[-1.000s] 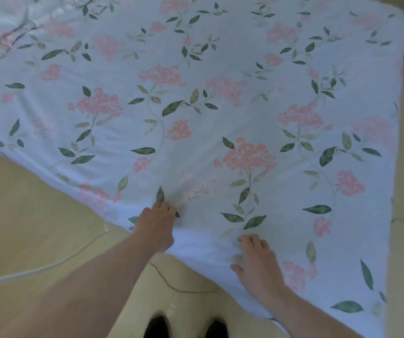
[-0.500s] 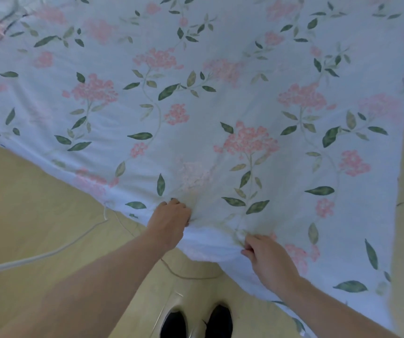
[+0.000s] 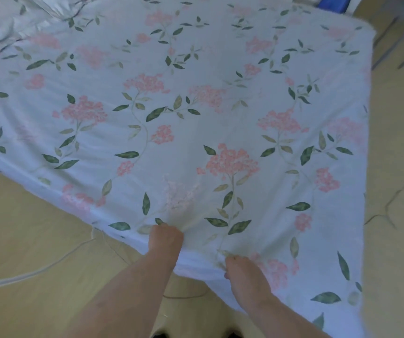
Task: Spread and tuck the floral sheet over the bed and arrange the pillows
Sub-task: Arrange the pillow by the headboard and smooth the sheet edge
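The floral sheet [image 3: 196,123], pale blue with pink flower clusters and green leaves, lies spread over the bed and fills most of the view. At its near corner my left hand [image 3: 165,240] grips a bunch of the fabric, which puckers around the fingers. A little to the right, my right hand [image 3: 242,274] pinches the sheet's edge where it folds down over the mattress corner. A crumpled lighter fabric [image 3: 13,23] lies at the far left of the bed; I cannot tell whether it is a pillow.
Light wooden floor [image 3: 25,240] surrounds the bed's near corner. A white cable [image 3: 37,272] and a thin dark cord [image 3: 391,203] lie on the floor. Metal furniture legs [image 3: 391,50] stand beyond the far right corner, next to a blue object [image 3: 330,6].
Both hands went from lying flat on the sheet's corner to curling and bunching the fabric. The view has tilted up, showing more of the bed's far side.
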